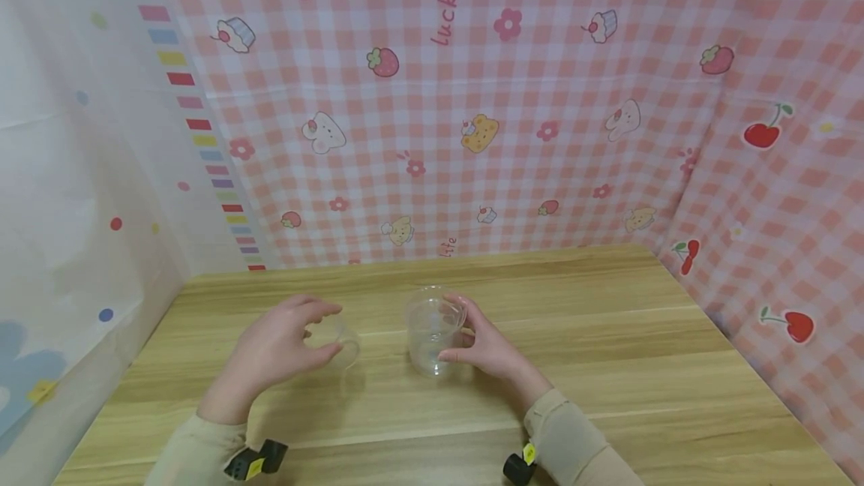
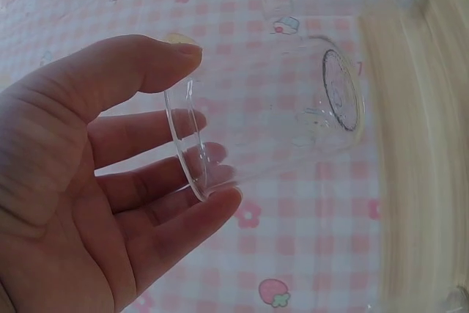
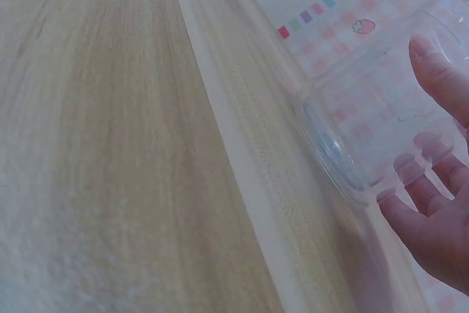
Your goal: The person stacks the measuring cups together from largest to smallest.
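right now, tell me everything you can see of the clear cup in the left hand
The clear, round, plastic-looking cup has a raised rim and a dark-ringed base, and looks empty. The bare left hand grips it near the rim, with the base pointing away from the palm. In the head view it is left of a second transparent cup, over the light-brown wooden table; exact tilt and table contact are unclear.

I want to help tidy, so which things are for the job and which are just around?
For the job:
left hand, holding a clear cup
right hand, holding another clear cup

Just around:
wooden table
pink checked cloth
white dotted cloth
black wrist gadgets
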`<act>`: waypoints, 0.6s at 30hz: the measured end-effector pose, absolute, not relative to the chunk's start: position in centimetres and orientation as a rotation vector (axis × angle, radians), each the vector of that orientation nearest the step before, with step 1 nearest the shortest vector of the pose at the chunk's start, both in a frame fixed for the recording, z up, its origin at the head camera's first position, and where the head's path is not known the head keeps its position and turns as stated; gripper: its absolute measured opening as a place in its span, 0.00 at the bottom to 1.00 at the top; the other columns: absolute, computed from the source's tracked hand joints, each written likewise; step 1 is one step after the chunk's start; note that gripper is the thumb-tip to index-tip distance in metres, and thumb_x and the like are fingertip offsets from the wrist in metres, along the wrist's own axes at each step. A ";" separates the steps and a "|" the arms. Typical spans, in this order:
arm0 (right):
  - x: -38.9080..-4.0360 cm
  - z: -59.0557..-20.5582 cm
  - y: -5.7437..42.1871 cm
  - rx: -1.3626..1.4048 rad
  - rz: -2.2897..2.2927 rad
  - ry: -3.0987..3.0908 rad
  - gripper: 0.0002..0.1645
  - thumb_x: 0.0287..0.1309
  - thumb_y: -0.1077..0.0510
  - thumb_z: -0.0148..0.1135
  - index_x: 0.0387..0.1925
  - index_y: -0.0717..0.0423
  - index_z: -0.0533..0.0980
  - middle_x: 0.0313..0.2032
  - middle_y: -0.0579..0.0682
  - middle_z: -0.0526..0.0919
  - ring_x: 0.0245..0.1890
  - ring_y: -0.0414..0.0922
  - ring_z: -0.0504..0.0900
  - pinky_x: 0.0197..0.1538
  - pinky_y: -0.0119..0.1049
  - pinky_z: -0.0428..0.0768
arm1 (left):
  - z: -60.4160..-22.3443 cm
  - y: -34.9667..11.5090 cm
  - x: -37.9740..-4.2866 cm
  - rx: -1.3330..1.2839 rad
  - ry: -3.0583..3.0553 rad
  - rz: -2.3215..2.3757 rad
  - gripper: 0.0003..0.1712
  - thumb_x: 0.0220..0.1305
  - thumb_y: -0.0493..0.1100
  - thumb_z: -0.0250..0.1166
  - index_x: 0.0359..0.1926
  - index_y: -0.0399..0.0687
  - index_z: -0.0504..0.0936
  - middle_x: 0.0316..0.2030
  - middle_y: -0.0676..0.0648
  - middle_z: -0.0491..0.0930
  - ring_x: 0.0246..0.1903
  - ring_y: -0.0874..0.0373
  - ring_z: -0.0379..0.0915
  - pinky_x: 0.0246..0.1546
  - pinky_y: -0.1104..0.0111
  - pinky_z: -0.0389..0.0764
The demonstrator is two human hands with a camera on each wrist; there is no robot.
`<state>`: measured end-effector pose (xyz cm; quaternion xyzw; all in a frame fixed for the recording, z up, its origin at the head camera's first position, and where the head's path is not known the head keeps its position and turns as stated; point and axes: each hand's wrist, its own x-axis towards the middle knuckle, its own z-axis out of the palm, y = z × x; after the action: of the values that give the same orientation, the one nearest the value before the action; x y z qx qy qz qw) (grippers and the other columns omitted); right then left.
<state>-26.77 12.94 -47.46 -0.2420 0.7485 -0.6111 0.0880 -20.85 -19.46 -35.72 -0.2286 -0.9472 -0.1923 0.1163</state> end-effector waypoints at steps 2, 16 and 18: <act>-26.7 -47.5 13.0 -0.709 -1.815 2.231 0.55 0.52 0.67 0.73 0.75 0.50 0.53 0.71 0.61 0.61 0.69 0.59 0.61 0.68 0.52 0.65 | -35.6 -19.3 -20.9 -0.674 -2.772 -0.565 0.27 0.52 0.49 0.75 0.53 0.48 0.84 0.47 0.46 0.81 0.33 0.56 0.82 0.31 0.61 0.82; -26.7 -47.5 13.0 -0.708 -1.826 2.218 0.56 0.51 0.67 0.74 0.75 0.50 0.52 0.71 0.60 0.61 0.69 0.59 0.61 0.68 0.52 0.65 | -34.3 -18.1 -21.5 -0.734 -2.730 -0.574 0.27 0.53 0.49 0.75 0.54 0.45 0.84 0.49 0.44 0.81 0.36 0.53 0.81 0.33 0.60 0.83; -26.7 -47.5 13.0 -0.711 -1.832 2.215 0.56 0.51 0.67 0.74 0.75 0.50 0.52 0.71 0.61 0.61 0.69 0.59 0.62 0.68 0.52 0.65 | -34.1 -17.8 -21.6 -0.733 -2.730 -0.574 0.27 0.53 0.50 0.75 0.54 0.45 0.84 0.48 0.44 0.81 0.36 0.53 0.81 0.33 0.59 0.83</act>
<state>-26.67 12.95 -47.50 -0.2390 0.7450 -0.6162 0.0899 -21.57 -17.82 -34.10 -0.2520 -0.9387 -0.1974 0.1280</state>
